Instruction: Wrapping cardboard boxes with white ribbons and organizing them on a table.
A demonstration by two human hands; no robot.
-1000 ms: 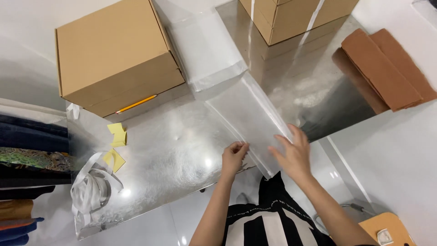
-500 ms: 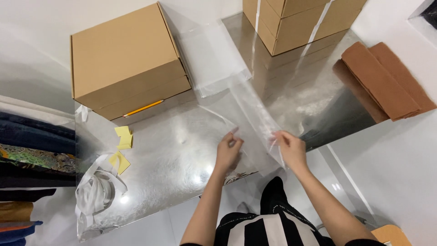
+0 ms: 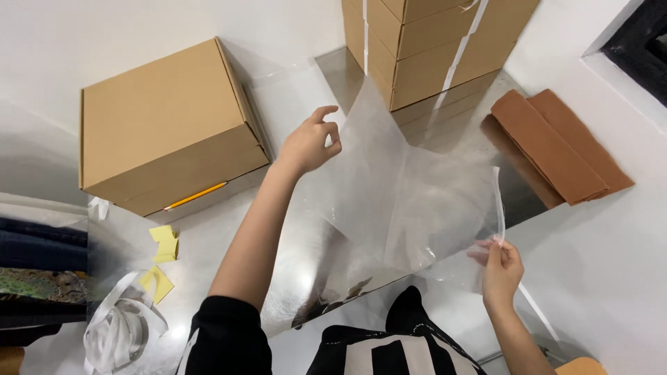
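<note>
I find the right hand (image 3: pixel 501 267) pinching the near right corner of a clear plastic bag (image 3: pixel 410 201) between thumb and fingers; that grip is narrow and closed on the film. The left hand (image 3: pixel 309 144) is raised at the bag's far left edge, fingers curled; it touches the film, but I cannot tell whether it has a firm hold or only lifts the edge.

The bag hangs spread between both hands, above the shiny metal table (image 3: pixel 292 278), tilted with its far corner up. As far as I can judge, it is lifted and opened out flat; nothing is inside it, and nothing is packed yet.

Containers: a closed cardboard box (image 3: pixel 163 142) stands on the table to the left, contents hidden, with a yellow pencil (image 3: pixel 196 196) lying along its near lower edge. A stack of closed cardboard boxes (image 3: pixel 434 42) sits at the far side, bound with pale strapping; contents not visible.

Further out I note folded brown cloth (image 3: pixel 556 149) on the right, yellow sticky notes (image 3: pixel 161 260) and a tangle of white strapping (image 3: pixel 121 333) at the near left.
</note>
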